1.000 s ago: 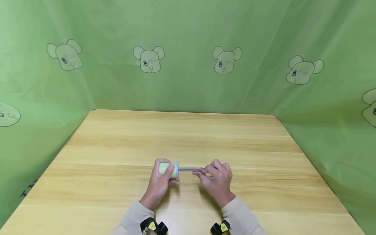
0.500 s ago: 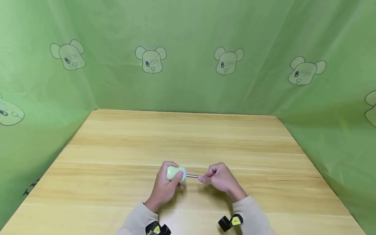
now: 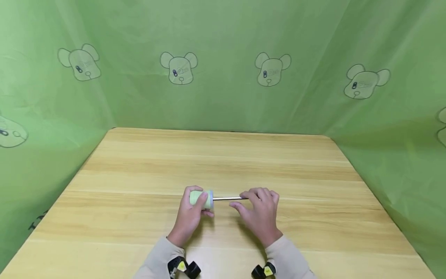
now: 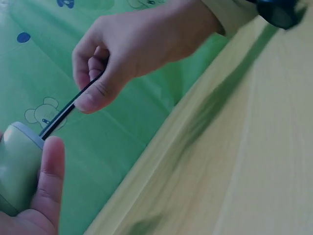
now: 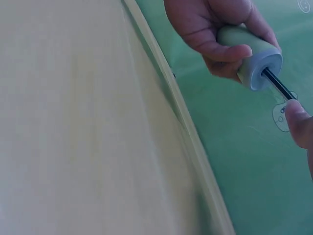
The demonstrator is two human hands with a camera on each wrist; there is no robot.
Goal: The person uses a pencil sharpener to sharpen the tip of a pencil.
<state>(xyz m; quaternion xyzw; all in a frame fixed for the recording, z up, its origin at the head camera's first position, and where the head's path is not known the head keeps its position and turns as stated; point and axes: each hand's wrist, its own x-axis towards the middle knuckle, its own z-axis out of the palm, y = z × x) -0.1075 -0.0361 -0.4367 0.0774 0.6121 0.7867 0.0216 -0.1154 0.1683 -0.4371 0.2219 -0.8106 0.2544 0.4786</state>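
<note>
My left hand (image 3: pixel 188 219) grips a light green, barrel-shaped pencil sharpener (image 3: pixel 196 198), its thumb lying along the side. A blue-grey end cap (image 5: pixel 264 67) faces right and has a round hole. Out of that hole runs a dark striped pencil (image 3: pixel 226 198), its tip hidden inside. The pencil's other end goes into my right hand (image 3: pixel 260 215), which pinches it with thumb and fingers; in the left wrist view the thumb (image 4: pixel 92 99) lies against the pencil (image 4: pixel 58 119). Both hands are above the table, with shadows beneath.
A wood-grain table (image 3: pixel 223 162) spreads out around the hands. Green curtains (image 3: pixel 223 100) printed with bear heads enclose its back and sides. A black wrist camera (image 3: pixel 189 268) is on the left sleeve and another (image 3: pixel 261 270) on the right.
My right hand has turned at the wrist around the pencil, back to nearly its pose of a second ago. Both hands have shifted slightly up; the left, with the sharpener, also went left.
</note>
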